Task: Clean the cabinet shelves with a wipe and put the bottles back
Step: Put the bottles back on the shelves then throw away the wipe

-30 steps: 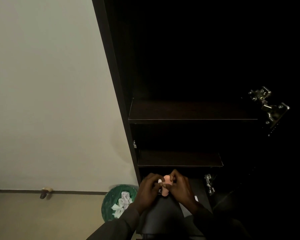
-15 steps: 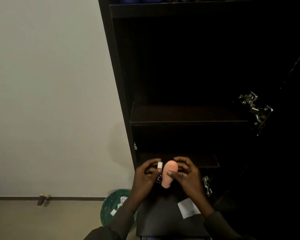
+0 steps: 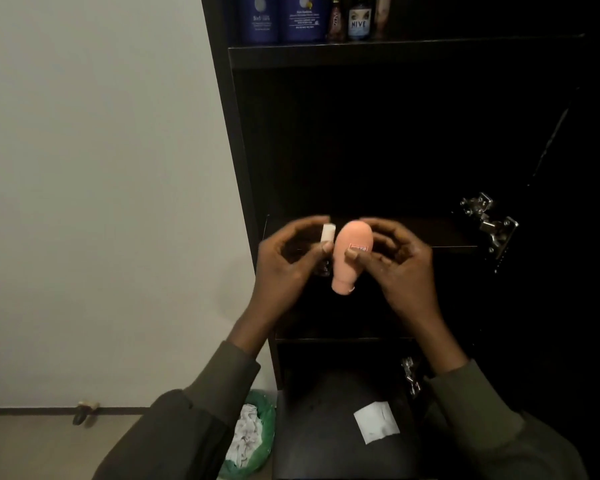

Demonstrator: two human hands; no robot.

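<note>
Centre frame, our right hand [image 3: 400, 261] pinches peach bottle [image 3: 351, 254], red label unreadable. Our left hand [image 3: 284, 261] pinches small white-capped bottle [image 3: 327, 237] just beside it. Top shelf [image 3: 395, 51]: blue bottles [image 3: 279, 17]; one small bottle [image 3: 359, 19] reads "NIVE". White wipe [image 3: 376, 421] at lower centre.

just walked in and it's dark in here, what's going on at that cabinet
A person stands at an open dark cabinet, holding two small items up in front of a middle shelf. The right hand grips a peach-pink bottle, held upside down, while the left hand pinches a small bottle with a white cap beside it. Several bottles already stand on the top shelf. A white wipe lies on a dark surface below, and a green bin with used wipes sits by the wall.
</note>
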